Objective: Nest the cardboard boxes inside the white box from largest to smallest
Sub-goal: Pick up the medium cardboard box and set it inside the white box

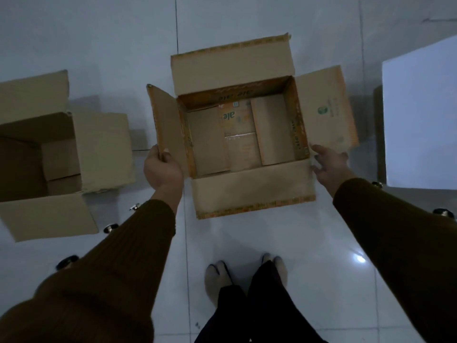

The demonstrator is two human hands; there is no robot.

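An open cardboard box with orange printed edges (252,191) stands on the floor in front of me, all its flaps spread outward and nothing loose inside. My left hand (162,170) grips the near corner of its left flap (168,125). My right hand (329,163) is at the box's near right corner, fingers spread, touching the edge below the right flap (326,107). A second, plain open cardboard box (103,149) sits at the left. The white box (420,115) stands at the right edge, only partly in view.
The floor is glossy white tile with a dark grout line running up the middle. My feet (244,273) and dark trousers are just below the middle box. Brown sleeves cover both arms.
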